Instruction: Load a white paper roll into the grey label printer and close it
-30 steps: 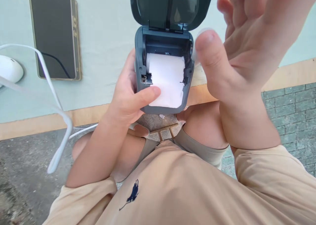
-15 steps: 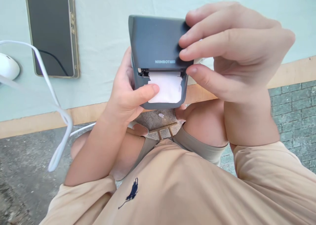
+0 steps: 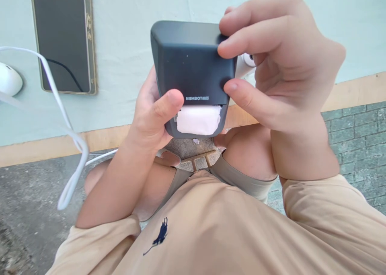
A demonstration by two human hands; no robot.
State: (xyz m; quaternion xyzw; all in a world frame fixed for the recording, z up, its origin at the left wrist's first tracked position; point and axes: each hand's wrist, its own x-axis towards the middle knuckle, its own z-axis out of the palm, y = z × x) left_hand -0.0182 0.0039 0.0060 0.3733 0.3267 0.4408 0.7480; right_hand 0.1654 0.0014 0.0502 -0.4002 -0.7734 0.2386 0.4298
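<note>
Your left hand (image 3: 150,118) wraps the near left side of the dark grey label printer (image 3: 193,66), thumb pressed across its front corner just beside the white paper strip (image 3: 197,120), the other fingers hidden behind the body. Your right hand (image 3: 280,66) pinches the printer's right edge: the fingertips (image 3: 224,50) lie on top of the lid and the thumb sits on the front face below them, so both hands are closed firmly on the one device. You hold the printer up above your knees, in front of your chest, at the near edge of the table (image 3: 129,66). Its lid is down over the roll, and the paper strip sticks out of the slot under the brand lettering.

Something small and white (image 3: 249,60) shows behind the printer, under your right fingers; what it is cannot be told. On the pale table top, well to the left, a dark phone (image 3: 62,40) lies flat. A white cable (image 3: 64,118) loops down past it, and a white rounded object (image 3: 9,80) sits at the left edge.
</note>
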